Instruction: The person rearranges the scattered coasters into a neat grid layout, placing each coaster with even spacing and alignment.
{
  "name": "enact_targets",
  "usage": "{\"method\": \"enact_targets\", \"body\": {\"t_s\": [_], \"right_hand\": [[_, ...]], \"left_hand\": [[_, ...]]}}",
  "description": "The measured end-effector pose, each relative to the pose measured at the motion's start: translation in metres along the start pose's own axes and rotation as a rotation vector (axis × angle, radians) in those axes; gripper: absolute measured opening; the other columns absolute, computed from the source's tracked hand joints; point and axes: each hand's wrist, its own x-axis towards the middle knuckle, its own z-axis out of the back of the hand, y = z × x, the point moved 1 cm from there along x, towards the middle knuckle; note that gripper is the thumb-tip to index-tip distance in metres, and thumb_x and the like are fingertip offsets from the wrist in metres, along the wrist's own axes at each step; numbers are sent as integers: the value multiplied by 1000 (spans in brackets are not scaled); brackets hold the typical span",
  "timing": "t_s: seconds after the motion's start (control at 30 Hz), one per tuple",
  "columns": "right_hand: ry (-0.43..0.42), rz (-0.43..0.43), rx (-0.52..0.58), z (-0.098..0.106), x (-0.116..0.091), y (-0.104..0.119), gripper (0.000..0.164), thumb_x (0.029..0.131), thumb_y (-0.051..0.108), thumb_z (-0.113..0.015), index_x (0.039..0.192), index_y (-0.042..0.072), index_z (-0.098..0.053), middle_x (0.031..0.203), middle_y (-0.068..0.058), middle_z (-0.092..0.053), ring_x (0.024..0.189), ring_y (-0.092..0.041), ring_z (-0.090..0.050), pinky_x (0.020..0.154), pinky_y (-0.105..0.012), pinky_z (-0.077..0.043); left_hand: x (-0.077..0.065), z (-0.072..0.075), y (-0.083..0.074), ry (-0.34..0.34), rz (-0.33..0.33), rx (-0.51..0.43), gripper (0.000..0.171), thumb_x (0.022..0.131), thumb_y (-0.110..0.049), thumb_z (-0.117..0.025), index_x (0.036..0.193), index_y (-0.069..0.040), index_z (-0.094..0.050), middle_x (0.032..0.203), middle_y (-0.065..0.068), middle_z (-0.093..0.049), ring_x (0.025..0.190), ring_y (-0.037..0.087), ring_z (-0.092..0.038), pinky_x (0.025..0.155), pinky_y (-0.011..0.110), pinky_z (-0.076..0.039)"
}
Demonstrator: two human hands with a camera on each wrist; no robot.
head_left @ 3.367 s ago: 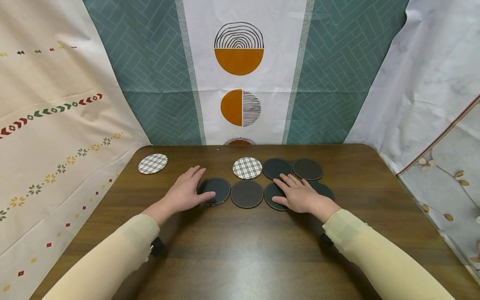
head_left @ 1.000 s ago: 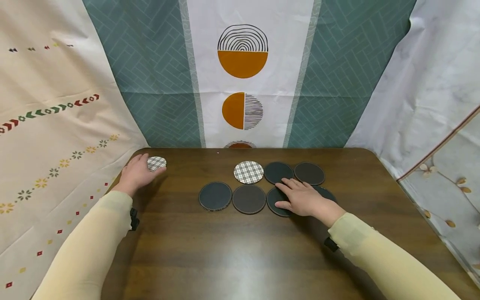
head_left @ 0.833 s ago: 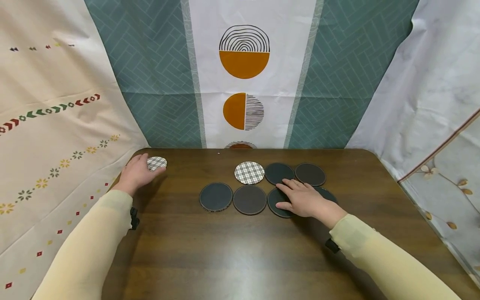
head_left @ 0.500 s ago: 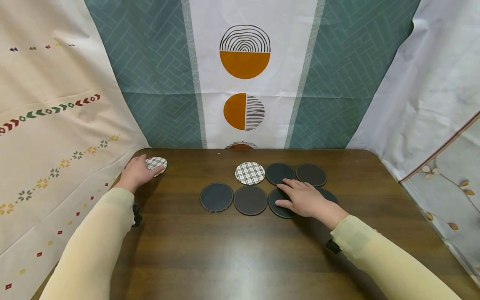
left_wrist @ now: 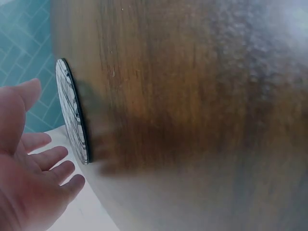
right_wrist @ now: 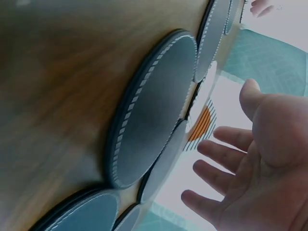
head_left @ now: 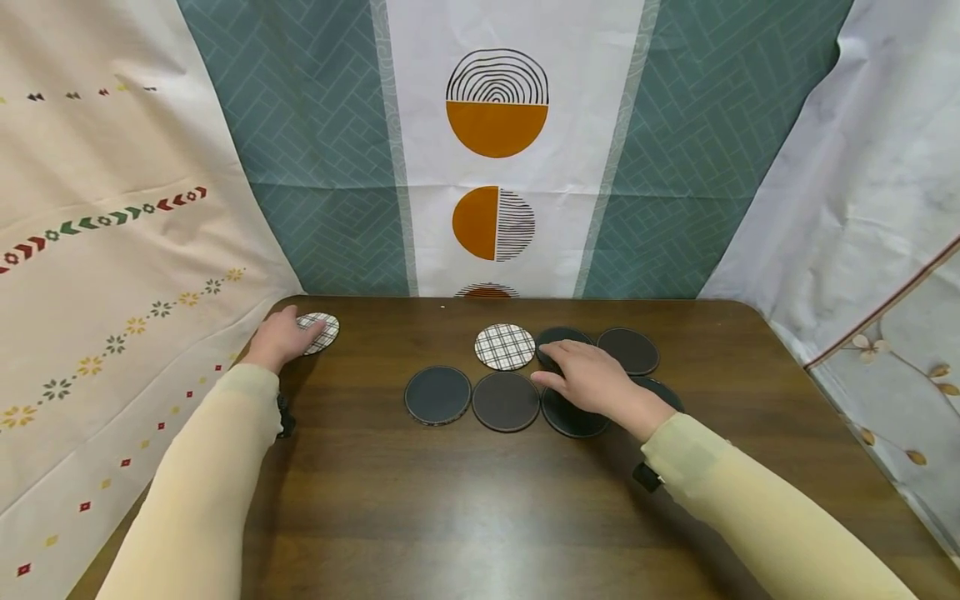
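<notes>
My left hand (head_left: 283, 337) hovers with loosely spread fingers over a round black-and-white plaid coaster (head_left: 326, 333) at the table's far left corner. In the left wrist view, the thumb and fingers (left_wrist: 57, 156) stand apart above that coaster's plaid face (left_wrist: 72, 115). My right hand (head_left: 588, 377) is held, palm down, over a dark round coaster (head_left: 573, 419) in the front row, fingers reaching towards another dark coaster (head_left: 551, 334) behind it. The right wrist view shows its fingers relaxed and holding nothing, above a stitched-edge dark coaster (right_wrist: 154, 108).
A second plaid coaster (head_left: 505, 347) heads the back row, with a brown coaster (head_left: 628, 352) at its right end. A blue-black coaster (head_left: 438, 395) and a brown one (head_left: 506, 402) lie at the front row's left. Cloth hangings enclose the wooden table (head_left: 420, 517).
My left hand has gone from the front-left dark coaster to the plaid coaster at far left. Lately my right hand has lifted and shifted slightly left and back. The coasters keep their arrangement.
</notes>
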Motion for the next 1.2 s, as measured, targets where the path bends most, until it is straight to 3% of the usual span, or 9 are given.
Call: {"method": "enact_targets", "body": {"t_s": [0.17,0.2,0.47,0.57,0.73,0.93,1.0,1.07,1.2], "right_hand": [[5,-39,49,2,14,7,65,113,49,-61,160,4,-57,159,-21,-58,146,-43,-55,115,-62,-48],[5,-46,61,2,17,9,65,114,49,-60,160,4,-57,159,-21,-59,145,-42,-56,114,-62,-49],[1,-46,152,4,37,19,63,115,49,-57,157,3,-60,155,-21,-61,141,-39,-61,111,-58,-52],[-12,-58,186,6,44,21,61,115,48,-58,154,2,-63,152,-19,-64,140,-37,-61,112,-57,-51],[-20,-66,243,6,54,27,57,114,46,-61,151,3,-66,145,-16,-69,134,-34,-65,110,-55,-53],[-18,-54,321,5,63,40,51,114,42,-63,149,6,-68,136,-11,-72,124,-31,-68,104,-50,-56],[-22,-45,339,5,65,45,49,114,42,-63,147,7,-70,134,-10,-72,123,-30,-68,102,-49,-57],[-18,-39,367,4,68,49,47,114,42,-63,146,9,-72,134,-9,-73,124,-30,-67,102,-49,-56],[0,-38,420,1,74,55,46,113,44,-63,144,11,-73,135,-7,-73,127,-29,-66,105,-47,-55]], "left_hand": [[-20,15,-23,17,25,9,104,106,-70,-54,160,17,-37,157,43,-45,141,63,-46,114,71,-42],[-15,11,-18,15,39,21,107,105,-71,-53,159,19,-36,156,45,-44,139,65,-45,113,73,-42],[-38,28,-34,77,104,12,106,107,-72,-48,164,16,-32,163,42,-39,146,67,-35,117,74,-36],[-43,31,-40,72,105,16,106,107,-72,-48,163,16,-33,162,43,-39,146,66,-36,116,73,-37],[-41,28,-39,64,92,28,105,107,-73,-48,163,15,-34,161,41,-42,145,66,-38,115,73,-38],[-26,7,-28,12,56,19,102,105,-74,-50,162,10,-41,159,38,-48,140,69,-41,113,76,-39],[-22,2,-28,25,33,8,107,103,-79,-48,163,9,-40,159,39,-46,140,71,-39,112,77,-38],[-22,-1,-33,-6,22,-2,106,102,-80,-48,161,8,-43,157,39,-49,138,71,-42,110,78,-40],[-34,5,-59,40,32,-24,100,105,-74,-51,162,7,-42,160,36,-48,141,70,-39,113,77,-38]]}}
